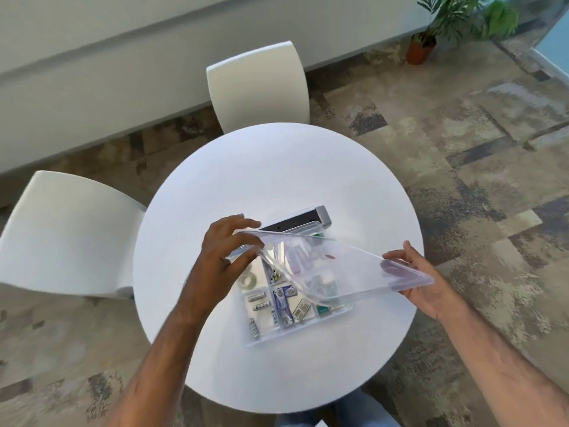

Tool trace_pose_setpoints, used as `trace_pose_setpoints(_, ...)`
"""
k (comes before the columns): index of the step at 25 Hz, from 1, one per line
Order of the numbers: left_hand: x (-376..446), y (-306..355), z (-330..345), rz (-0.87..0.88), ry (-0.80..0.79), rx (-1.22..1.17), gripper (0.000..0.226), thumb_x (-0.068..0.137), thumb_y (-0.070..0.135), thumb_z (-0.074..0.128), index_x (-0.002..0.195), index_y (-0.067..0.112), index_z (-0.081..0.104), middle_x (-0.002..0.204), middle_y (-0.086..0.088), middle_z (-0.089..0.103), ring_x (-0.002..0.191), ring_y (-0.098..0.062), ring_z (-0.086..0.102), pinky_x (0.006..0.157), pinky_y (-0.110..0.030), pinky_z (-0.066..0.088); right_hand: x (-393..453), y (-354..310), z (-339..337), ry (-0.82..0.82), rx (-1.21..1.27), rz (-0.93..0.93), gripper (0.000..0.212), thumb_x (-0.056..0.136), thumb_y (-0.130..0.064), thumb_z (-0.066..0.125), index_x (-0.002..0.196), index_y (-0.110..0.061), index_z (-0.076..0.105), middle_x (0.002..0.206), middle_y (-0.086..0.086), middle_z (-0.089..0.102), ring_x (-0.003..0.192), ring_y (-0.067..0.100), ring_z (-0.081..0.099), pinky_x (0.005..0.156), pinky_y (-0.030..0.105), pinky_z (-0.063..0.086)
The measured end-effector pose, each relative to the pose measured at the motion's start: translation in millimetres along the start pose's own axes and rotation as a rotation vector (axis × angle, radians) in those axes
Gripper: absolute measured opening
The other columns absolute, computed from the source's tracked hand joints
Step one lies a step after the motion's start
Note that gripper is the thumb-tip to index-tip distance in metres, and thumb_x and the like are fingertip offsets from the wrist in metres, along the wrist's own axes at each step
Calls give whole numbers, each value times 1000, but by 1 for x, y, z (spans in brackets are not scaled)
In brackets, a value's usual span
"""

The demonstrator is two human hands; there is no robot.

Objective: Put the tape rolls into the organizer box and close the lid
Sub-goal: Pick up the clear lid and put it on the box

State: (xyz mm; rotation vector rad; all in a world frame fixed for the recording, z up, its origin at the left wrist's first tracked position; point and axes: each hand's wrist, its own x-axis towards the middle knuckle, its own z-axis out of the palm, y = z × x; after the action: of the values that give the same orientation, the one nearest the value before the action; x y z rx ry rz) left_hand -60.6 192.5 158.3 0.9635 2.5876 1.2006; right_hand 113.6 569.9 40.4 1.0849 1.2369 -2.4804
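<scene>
Tape roll (248,280) lies in the box (335,318) at its left edge, in a compartment partly hidden by my left wrist; I can make out only this one roll, and whether others are under the lid I cannot tell. The box sits on the white counter (277,180), near the middle, with a dark bar-shaped device (308,215) just beyond its far edge. I hold the clear lid (323,266) above the box, tilted, its left end higher and its right end dipping toward me. My left hand (229,241) has its grip closed on the lid's left corner, thumb below and fingers curled over the rim. My right hand (418,278) pinches the right edge, thumb on top and fingers underneath, grip closed on the plastic. Holding two opposite ends keeps the thin sheet from flexing and lets me line it up with the box walls. I judge the loading done, or nearly so, and the closing step under way. The lid is not yet seated: its rim stands clear of the box on every side I can see. Next it needs levelling, lowering square onto the walls, then pressing down; a skewed drop could catch a corner or nudge the small items in the compartments.
</scene>
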Motion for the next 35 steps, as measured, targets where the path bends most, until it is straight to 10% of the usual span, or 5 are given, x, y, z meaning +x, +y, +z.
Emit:
trace_pose_setpoints(7,-74,-48,0,-360,231,-232,24,93,25,76,111,41,77,150,21,47,139,-11,55,99,-27,50,-15,21,38,-103,-120,-106,52,91,-15,73,139,-29,60,118,13,73,81,21,74,65,30,58)
trace_pose_setpoints(14,-114,-83,20,-640,247,-492,62,103,3,60,138,54,61,139,22,67,120,-5,71,92,-10,55,-17,50,60,-153,-265,-95,53,86,-17,80,135,-27,63,127,16,68,96,34,72,73,44,61)
trace_pose_setpoints(20,-126,-99,50,-934,261,-619,63,105,6,49,162,29,33,133,5,69,117,-17,70,94,-27,56,-13,78,68,-41,-360,-84,41,92,-7,71,129,-23,65,122,20,67,92,34,73,72,46,64)
trace_pose_setpoints(31,-92,-120,66,-1089,212,-458,51,96,-4,59,144,11,56,99,-4,57,77,-19,61,93,-53,61,15,90,84,162,-522,-96,29,97,-3,64,124,-13,63,102,13,61,84,25,66,74,50,62)
trace_pose_setpoints(35,-79,-127,66,-1062,161,-351,54,97,0,61,149,9,53,121,-19,63,106,-39,68,103,-55,57,27,89,88,215,-549,-118,28,97,-2,64,121,-16,66,94,10,58,85,26,62,68,47,63)
